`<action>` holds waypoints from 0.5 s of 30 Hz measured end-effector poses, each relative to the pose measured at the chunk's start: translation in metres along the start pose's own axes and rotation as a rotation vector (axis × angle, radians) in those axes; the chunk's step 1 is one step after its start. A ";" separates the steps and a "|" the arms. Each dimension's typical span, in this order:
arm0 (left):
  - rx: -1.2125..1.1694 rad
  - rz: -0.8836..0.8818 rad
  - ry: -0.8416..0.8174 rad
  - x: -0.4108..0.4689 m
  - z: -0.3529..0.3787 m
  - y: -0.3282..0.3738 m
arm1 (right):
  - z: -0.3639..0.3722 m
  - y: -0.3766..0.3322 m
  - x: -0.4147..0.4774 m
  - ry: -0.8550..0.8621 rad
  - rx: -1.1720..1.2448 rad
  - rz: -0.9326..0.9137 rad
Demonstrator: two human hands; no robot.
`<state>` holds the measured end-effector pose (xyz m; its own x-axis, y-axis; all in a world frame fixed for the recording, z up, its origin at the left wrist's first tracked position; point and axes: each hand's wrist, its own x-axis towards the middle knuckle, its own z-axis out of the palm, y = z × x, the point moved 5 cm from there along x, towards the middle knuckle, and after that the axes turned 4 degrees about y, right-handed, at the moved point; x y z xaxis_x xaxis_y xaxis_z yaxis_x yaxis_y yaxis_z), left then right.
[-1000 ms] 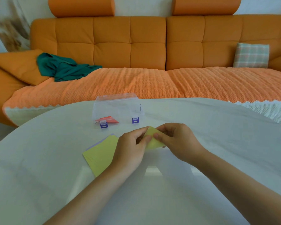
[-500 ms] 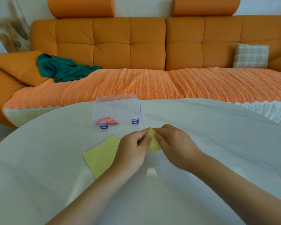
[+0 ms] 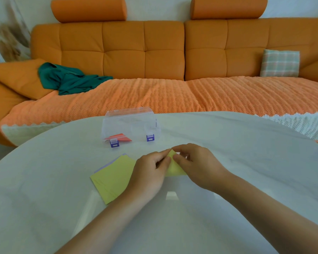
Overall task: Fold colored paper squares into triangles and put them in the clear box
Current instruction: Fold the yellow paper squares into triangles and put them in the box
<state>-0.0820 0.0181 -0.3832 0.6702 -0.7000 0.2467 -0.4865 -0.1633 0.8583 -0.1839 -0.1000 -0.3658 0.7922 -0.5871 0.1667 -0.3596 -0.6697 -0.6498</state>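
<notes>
Pinching a yellow paper square between them, the left hand and the right hand meet at its far corner, fingers curled onto the sheet, which lies partly folded on the white surface. Just left of it, partly under the left hand, sits a stack of paper squares, yellow on top with a lavender edge showing beneath. Farther back stands the clear box with purple latches; a red folded triangle shows at its front left. Behind the surface runs an orange sofa carrying a green cloth.
</notes>
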 end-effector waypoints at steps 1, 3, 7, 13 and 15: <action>0.000 0.008 -0.003 0.000 0.001 0.001 | -0.001 0.002 0.001 0.019 0.063 0.043; -0.001 0.009 0.003 -0.001 0.002 0.001 | -0.003 0.004 0.003 0.043 0.165 0.110; -0.002 0.003 0.025 -0.002 0.002 0.000 | -0.003 0.003 0.001 -0.014 0.186 0.177; 0.050 -0.007 -0.002 -0.002 0.003 0.001 | 0.000 0.000 -0.002 -0.020 0.101 0.132; 0.029 -0.014 0.017 -0.002 0.001 0.002 | -0.003 0.002 0.001 0.022 0.180 0.161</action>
<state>-0.0845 0.0182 -0.3824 0.6865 -0.6857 0.2421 -0.4924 -0.1933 0.8486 -0.1854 -0.1027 -0.3648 0.7199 -0.6910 0.0651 -0.3852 -0.4758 -0.7908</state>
